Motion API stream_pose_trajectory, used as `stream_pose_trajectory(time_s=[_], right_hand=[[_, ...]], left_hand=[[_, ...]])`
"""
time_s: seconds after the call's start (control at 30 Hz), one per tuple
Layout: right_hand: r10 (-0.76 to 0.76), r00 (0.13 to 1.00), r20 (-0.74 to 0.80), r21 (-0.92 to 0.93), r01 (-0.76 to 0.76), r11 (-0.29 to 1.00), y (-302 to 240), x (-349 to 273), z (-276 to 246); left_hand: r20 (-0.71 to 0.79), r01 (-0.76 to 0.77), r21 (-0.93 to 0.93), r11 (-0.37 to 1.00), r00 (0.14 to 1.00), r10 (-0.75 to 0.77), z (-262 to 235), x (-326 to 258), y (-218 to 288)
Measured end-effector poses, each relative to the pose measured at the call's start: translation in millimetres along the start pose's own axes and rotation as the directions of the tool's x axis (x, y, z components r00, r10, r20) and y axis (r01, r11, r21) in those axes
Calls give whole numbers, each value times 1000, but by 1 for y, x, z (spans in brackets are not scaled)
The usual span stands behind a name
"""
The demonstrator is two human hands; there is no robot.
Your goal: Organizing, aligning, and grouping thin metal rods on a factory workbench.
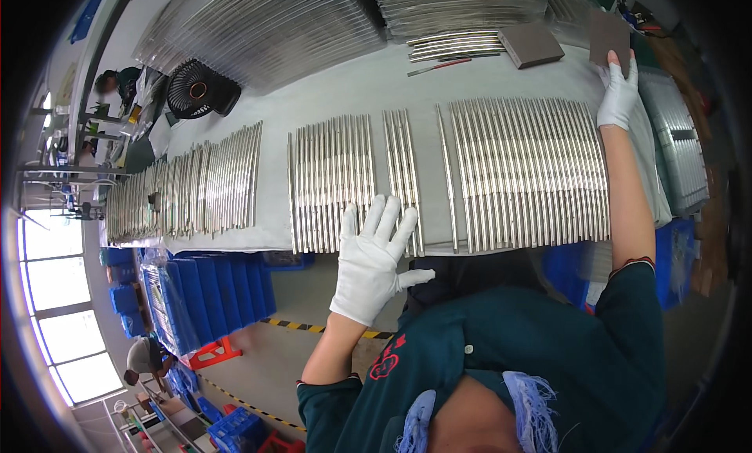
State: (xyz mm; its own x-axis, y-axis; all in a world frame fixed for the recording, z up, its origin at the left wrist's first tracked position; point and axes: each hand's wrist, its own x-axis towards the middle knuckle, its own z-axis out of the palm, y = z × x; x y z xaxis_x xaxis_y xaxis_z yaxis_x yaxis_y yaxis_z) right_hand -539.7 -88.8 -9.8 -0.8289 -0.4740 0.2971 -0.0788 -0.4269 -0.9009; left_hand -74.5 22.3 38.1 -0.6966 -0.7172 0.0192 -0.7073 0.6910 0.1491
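Note:
My left hand (374, 259), in a white glove, lies with its fingers spread. Its fingertips rest on or just above the near ends of the slim silvery metal rods (333, 163) in the middle of the table. A small set of rods (401, 159) stands a little apart, right beside those fingers. Out at the far right, my right hand (620, 101) grips a dark brown rectangular block (609, 35); the glove leaves some fingertips bare. Under my right forearm's left side lies a wide row of rods (533, 171), with a single rod (447, 179) left of it.
A second brown block (533, 47) sits at the back beside several rods (454, 46) and a thin red-and-grey tool (439, 67). Clear plastic trays (266, 30) are stacked behind. More rods (188, 183) and a black fan (200, 90) are left. Blue bins (219, 292) stand below.

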Motion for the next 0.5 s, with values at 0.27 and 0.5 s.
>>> stream_pose_trajectory(time_s=[0.27,0.5], right_hand=[[-5,1000,9,-2,5,1000,1,-1,0],[-2,1000,8,9,2,1000,1,-3,1]], left_hand=[[-30,-31,-83,996,999,29,7,8,12],[-22,-204,-180,962,979,203,12,34,37]])
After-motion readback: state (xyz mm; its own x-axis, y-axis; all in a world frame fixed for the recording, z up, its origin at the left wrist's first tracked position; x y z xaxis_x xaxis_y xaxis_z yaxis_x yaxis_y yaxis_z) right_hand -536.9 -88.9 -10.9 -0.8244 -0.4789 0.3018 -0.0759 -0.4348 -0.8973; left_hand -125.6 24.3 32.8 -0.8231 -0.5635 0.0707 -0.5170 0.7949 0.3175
